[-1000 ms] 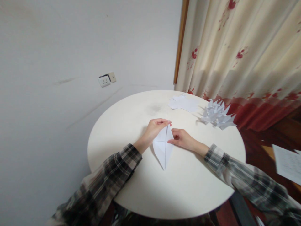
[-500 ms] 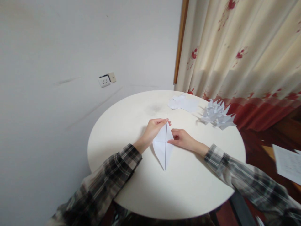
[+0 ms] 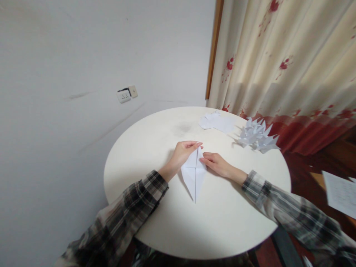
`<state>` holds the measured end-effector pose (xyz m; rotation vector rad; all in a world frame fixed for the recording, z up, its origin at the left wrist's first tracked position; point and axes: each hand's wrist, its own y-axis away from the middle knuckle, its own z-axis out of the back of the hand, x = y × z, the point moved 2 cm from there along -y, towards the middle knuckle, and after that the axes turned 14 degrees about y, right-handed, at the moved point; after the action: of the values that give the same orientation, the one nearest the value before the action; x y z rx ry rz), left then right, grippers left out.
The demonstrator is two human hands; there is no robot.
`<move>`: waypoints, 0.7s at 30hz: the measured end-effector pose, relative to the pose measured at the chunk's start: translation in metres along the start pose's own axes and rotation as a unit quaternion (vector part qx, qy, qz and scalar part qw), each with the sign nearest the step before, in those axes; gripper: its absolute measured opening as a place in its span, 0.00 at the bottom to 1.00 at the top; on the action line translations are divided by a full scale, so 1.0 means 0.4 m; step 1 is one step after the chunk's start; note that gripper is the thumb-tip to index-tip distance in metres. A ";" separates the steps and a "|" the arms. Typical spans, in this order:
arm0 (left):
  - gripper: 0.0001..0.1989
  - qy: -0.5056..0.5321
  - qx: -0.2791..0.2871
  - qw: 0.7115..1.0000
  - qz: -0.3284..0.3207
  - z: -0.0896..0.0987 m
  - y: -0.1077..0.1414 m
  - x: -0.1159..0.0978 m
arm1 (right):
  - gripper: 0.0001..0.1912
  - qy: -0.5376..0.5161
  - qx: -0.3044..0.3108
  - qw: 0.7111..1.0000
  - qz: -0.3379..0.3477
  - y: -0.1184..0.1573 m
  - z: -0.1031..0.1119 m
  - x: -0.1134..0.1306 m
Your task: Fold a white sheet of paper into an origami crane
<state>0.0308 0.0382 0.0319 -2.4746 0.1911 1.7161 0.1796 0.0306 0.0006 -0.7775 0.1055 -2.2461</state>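
Observation:
A white sheet folded into a long diamond (image 3: 190,178) lies on the round white table (image 3: 167,230), one point toward me, with a centre seam and a crosswise edge. My left hand (image 3: 183,151) pinches its far tip between thumb and fingers and covers part of its upper left side. My right hand (image 3: 217,163) grips the upper right edge, thumb on top and fingers curled at the side. Part of the paper's top is hidden by my left fingers.
Flat white papers (image 3: 218,123) lie at the table's far side. Several pointed folded paper pieces (image 3: 257,135) are clustered at the right edge. Beyond stand a wall with a socket (image 3: 124,96) and a flowered curtain (image 3: 250,55). Printed sheets (image 3: 340,193) lie lower right, off the table.
My right thumb has moved up along the paper's right side, and the fingers have closed in on its edge. My left hand and the paper have shifted only slightly.

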 end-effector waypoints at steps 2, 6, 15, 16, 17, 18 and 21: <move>0.07 0.003 -0.001 1.000 0.008 0.000 0.000 0.001 | 0.20 -0.003 0.000 1.000 0.005 0.000 -0.002 -0.003; 0.07 0.016 0.003 1.000 0.017 0.001 0.001 0.003 | 0.16 0.002 -0.010 1.000 0.008 0.001 -0.006 -0.009; 0.09 0.007 0.007 1.000 0.001 0.005 -0.004 0.007 | 0.13 0.005 -0.012 1.000 -0.002 0.002 -0.006 -0.009; 0.10 0.004 0.005 1.000 0.001 0.007 -0.005 0.009 | 0.13 0.006 -0.011 1.000 -0.005 0.002 -0.006 -0.009; 0.11 -0.001 0.003 1.000 0.002 0.009 -0.006 0.011 | 0.13 0.005 -0.009 1.000 -0.009 0.002 -0.006 -0.009; 0.12 -0.006 0.002 1.000 0.005 0.011 -0.007 0.014 | 0.13 0.003 -0.006 1.000 -0.013 0.002 -0.006 -0.009; 0.15 -0.027 0.000 0.999 0.020 0.019 -0.009 0.022 | 0.13 -0.006 -0.001 1.000 -0.019 0.002 -0.006 -0.009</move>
<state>0.0276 0.0429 0.0210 -2.4373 0.2362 1.7965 0.1808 0.0320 -0.0036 -0.7997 0.0887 -2.2779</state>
